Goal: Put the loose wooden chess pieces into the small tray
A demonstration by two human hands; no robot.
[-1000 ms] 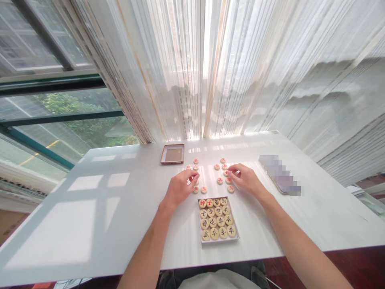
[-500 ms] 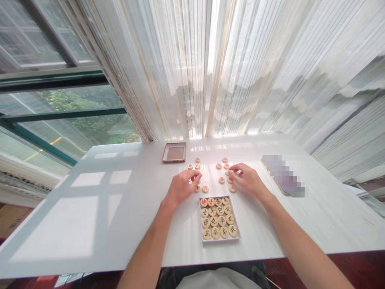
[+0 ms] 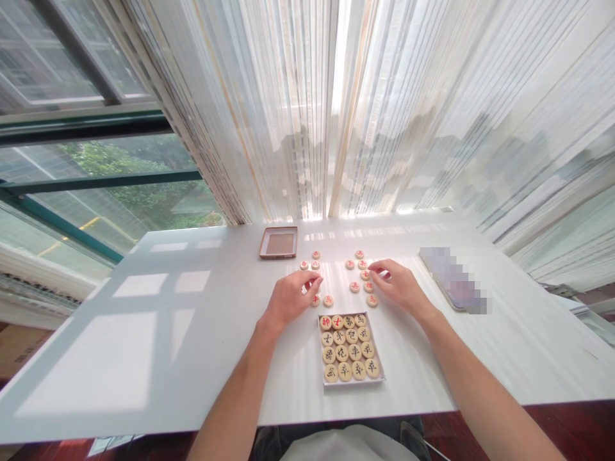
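Observation:
My left hand rests over the loose red-lettered xiangqi pieces, thumb and forefinger curled together in a pinch; whatever lies between the fingertips is hidden. Just below its fingers are two pieces, one marked as a chariot and one as a horse. My right hand hovers beside the right-hand cluster, thumb and fingers apart. Its fingertips are nearest a red advisor piece. A red elephant piece lies just below that. Nearer me stands a shallow white box filled with rows of pieces, mostly black-lettered.
A brown-rimmed box lid lies at the back of the white table. On the right is a phone-like slab, partly pixelated. Sheer striped curtains hang behind the far edge, with a window at left.
My right hand has drawn back slightly to the right, uncovering the advisor and elephant pieces. My left hand has stayed in place.

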